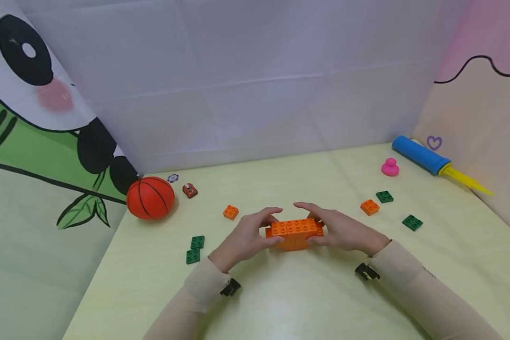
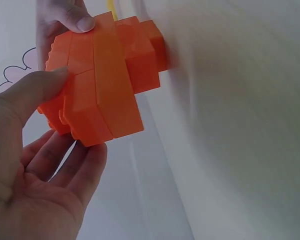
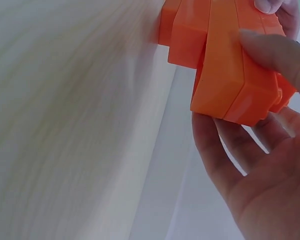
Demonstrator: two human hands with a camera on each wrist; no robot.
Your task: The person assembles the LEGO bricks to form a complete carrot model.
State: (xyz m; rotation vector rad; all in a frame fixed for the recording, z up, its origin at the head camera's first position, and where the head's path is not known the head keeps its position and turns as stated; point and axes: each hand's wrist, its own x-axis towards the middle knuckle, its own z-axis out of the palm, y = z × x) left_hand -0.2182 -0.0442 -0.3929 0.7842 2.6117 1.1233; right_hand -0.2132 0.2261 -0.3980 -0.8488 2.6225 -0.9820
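Both hands hold one block of joined orange toy bricks [image 1: 295,235] between them at the middle of the table. My left hand [image 1: 250,232] grips its left end, the thumb on the near face and the fingers behind. At the other end my right hand [image 1: 342,230] does the same, thumb in front. From the left wrist view, the orange bricks [image 2: 105,85] narrow in steps toward the table side. In the right wrist view the stepped brick block [image 3: 222,65] has the thumb pressed on its face, with fingers under its end.
On the left lie two green bricks [image 1: 197,242], a loose orange brick [image 1: 231,212], a toy car [image 1: 190,190] and a basketball [image 1: 150,198]. Rightward are an orange brick [image 1: 369,207], green bricks [image 1: 412,222], a pink toy [image 1: 390,167] and a blue-yellow pump [image 1: 422,156].
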